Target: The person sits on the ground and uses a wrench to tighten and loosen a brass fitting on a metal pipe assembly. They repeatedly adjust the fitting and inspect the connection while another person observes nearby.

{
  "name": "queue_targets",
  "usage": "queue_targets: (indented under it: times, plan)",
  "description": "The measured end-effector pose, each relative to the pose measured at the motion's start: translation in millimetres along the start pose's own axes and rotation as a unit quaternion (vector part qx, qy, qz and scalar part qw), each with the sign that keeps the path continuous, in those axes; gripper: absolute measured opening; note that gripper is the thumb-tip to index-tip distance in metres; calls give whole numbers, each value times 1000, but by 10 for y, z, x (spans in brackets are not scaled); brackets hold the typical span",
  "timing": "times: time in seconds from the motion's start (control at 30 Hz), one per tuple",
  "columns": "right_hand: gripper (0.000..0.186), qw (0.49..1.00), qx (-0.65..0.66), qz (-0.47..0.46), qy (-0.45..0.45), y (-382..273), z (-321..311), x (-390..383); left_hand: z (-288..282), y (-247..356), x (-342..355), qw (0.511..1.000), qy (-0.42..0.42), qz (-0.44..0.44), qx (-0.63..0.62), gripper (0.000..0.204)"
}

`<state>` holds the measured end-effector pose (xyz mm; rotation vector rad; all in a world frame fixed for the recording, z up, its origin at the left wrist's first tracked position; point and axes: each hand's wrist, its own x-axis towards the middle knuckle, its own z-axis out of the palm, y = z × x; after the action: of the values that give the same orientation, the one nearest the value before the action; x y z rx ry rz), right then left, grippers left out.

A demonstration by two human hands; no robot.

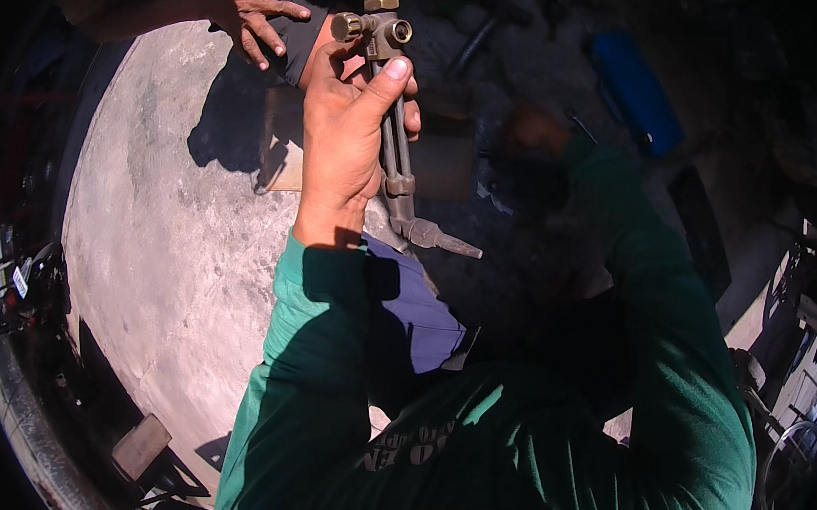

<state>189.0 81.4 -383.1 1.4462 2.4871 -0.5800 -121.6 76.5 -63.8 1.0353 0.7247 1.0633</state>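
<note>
Around, the pale floor (165,210) lies sunlit on the left and falls into deep shadow on the right. At the far left, a co-worker's hand (259,19) rests with its fingers fanned out over a dark-clothed leg. A brownish block (141,445) sits at the near left, and a spoked wheel (789,471) shows at the near right. The left hand (356,128) reaches far, its green sleeve (314,315) straight behind it, gripping a metal torch (398,160) with thumb across the twin tubes and fingers wrapped behind; the angled nozzle (445,241) points right and slightly near. The right hand (536,129) is out to the far right in shadow, near a thin tool (583,127); I cannot tell how its fingers stand. Farther right lies a blue case-like object (638,93), its contents not visible.
</note>
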Motion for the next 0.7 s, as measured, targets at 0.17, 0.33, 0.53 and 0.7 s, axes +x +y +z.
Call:
queue_targets:
  times: [0.17,0.33,0.53,0.7]
  plan:
    - [23,929,136,281,197,95,641,44,-33,-179,113,998,-21,-52,10,43]
    - [24,851,243,330,327,-262,412,-39,-50,-510,378,989,-55,-133,16,42]
    - [35,677,522,281,437,-851,-781,-397,85,-876,577,965,-87,-237,-68,37]
    - [35,539,693,105,466,-1372,-1679,-725,241,-1206,602,943,-138,-292,-75,32]
